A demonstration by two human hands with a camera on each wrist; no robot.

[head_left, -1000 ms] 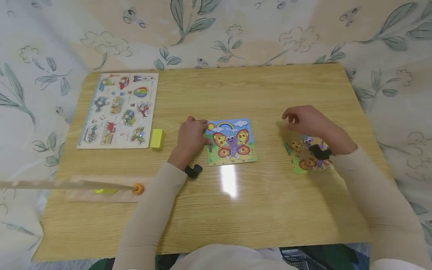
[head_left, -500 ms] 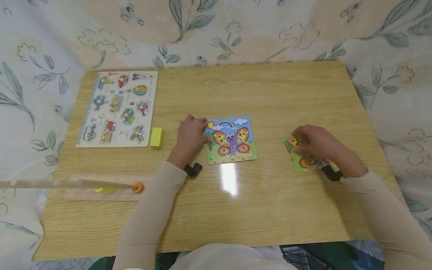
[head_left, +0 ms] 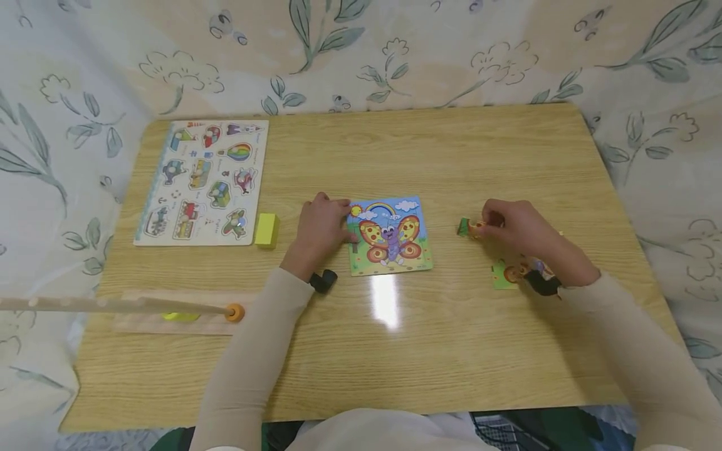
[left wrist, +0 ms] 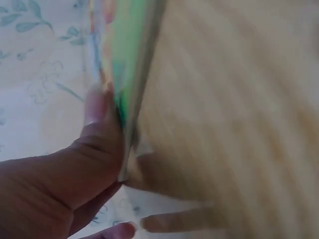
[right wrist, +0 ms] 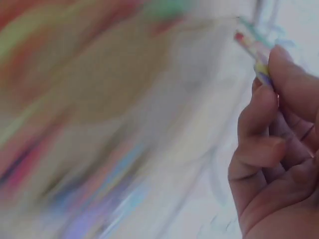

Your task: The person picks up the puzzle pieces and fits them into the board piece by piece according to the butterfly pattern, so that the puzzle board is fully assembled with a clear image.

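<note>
A square butterfly puzzle board (head_left: 390, 237) with a rainbow and clouds lies on the table's middle. My left hand (head_left: 319, 230) holds it at its left edge; in the left wrist view the thumb (left wrist: 97, 112) lies along the edge of the board (left wrist: 130, 55). Over the right side of the table, my right hand (head_left: 521, 228) pinches a small green and yellow puzzle piece (head_left: 469, 228) between thumb and fingertips. The right wrist view shows that piece (right wrist: 256, 55) edge-on. Below the hand lie more puzzle pieces (head_left: 504, 274), partly hidden by the wrist.
At the back left is a white vehicle puzzle board (head_left: 200, 185), with a yellow block (head_left: 266, 230) beside its lower right corner. A wooden stand (head_left: 135, 322) with an upright rod and an orange ring (head_left: 234, 312) occupies the front left. Patterned cloth (head_left: 434, 56) surrounds the table.
My right hand lowered to the pieces, pinched one and shifted it left, away from the others. The left hand has stayed at the butterfly puzzle board.
</note>
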